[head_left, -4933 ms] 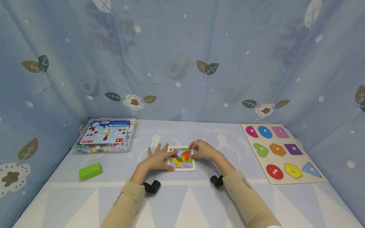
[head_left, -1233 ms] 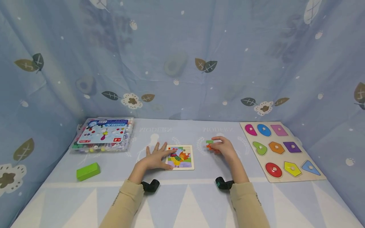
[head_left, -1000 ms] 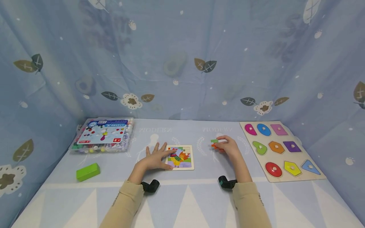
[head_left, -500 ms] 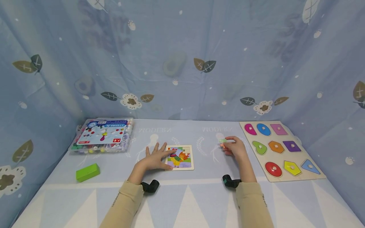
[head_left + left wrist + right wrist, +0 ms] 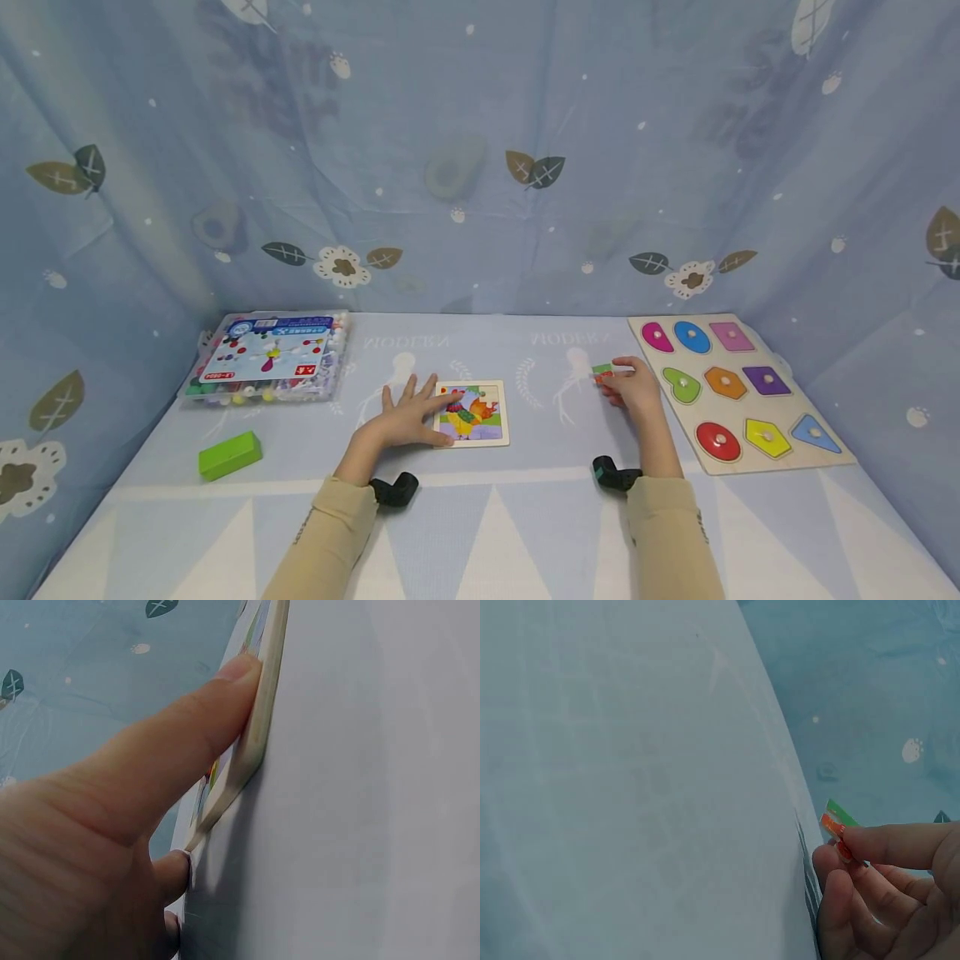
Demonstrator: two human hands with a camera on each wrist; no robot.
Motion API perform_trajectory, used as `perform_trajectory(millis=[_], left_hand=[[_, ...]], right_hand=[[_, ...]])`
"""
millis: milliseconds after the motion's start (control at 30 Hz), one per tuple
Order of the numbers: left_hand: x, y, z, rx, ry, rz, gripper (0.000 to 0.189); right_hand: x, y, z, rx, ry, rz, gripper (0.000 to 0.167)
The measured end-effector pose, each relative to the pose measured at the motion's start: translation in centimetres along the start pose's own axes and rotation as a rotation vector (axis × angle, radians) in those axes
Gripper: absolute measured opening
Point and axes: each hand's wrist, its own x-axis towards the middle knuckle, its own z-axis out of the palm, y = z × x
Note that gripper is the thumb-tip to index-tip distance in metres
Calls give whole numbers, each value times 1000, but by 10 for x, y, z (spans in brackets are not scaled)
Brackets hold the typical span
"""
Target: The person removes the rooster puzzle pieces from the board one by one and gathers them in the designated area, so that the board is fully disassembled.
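A small jigsaw puzzle (image 5: 486,427) with a colourful rooster picture lies in its pale wooden frame at the middle of the table. Its upper right corner shows a bare gap. My left hand (image 5: 405,418) rests on its left side with fingers spread, the thumb pressing the frame's near edge, as the left wrist view also shows. Off to the right, my right hand (image 5: 634,390) pinches a green and orange puzzle piece (image 5: 602,372) between thumb and fingers. In the right wrist view that puzzle piece (image 5: 832,825) is tilted, partly hidden by the fingertips.
A wooden shape board (image 5: 738,397) with knobbed pieces lies at the right, close to my right hand. At the back left is a clear plastic box (image 5: 272,357) of colourful beads and parts. A green block (image 5: 230,455) sits in front of it.
Earlier, my right hand was at the puzzle's right edge; it then took the upper right piece out and carried it rightward towards the shape board. My left hand has stayed on the puzzle.
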Motion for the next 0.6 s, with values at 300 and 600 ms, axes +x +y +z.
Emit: perform_trajectory(millis=[300,600], left_hand=[[1,1,0,-2,2,2,77],[0,-1,0,-4,5,14,78]], right_hand=[[-3,2,-5,-56,63,5,34],[-7,-1,-13,-130,170,-24,28]])
